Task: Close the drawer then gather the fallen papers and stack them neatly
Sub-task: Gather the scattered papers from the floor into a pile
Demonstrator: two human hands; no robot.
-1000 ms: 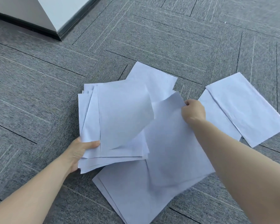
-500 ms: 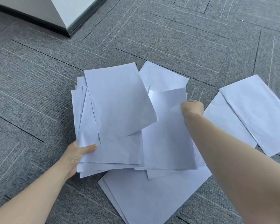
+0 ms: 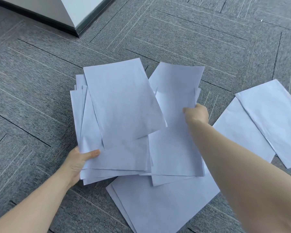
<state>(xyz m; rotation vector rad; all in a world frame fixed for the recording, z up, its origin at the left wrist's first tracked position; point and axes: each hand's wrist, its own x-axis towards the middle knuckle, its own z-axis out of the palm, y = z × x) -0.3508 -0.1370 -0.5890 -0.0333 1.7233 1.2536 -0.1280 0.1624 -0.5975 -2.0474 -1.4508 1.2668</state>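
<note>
The left hand (image 3: 77, 163) grips the gathered stack (image 3: 118, 115) at its near corner, thumb on top, keeping the skewed sheets fanned above the carpet (image 3: 32, 81) so more can be slid in. The right hand (image 3: 197, 113) has its fingers pinched on the edge of a few sheets (image 3: 175, 132) just beside the stack, held up ready to join it. Loose papers lie below (image 3: 158, 207) and off right (image 3: 267, 123), uncollected. No drawer shows, only a cabinet corner (image 3: 69, 12).

I see plain white papers (image 3: 118, 105) on grey carpet (image 3: 208, 39) with dark seam lines; upper left, a white cabinet (image 3: 84, 9) with black base
</note>
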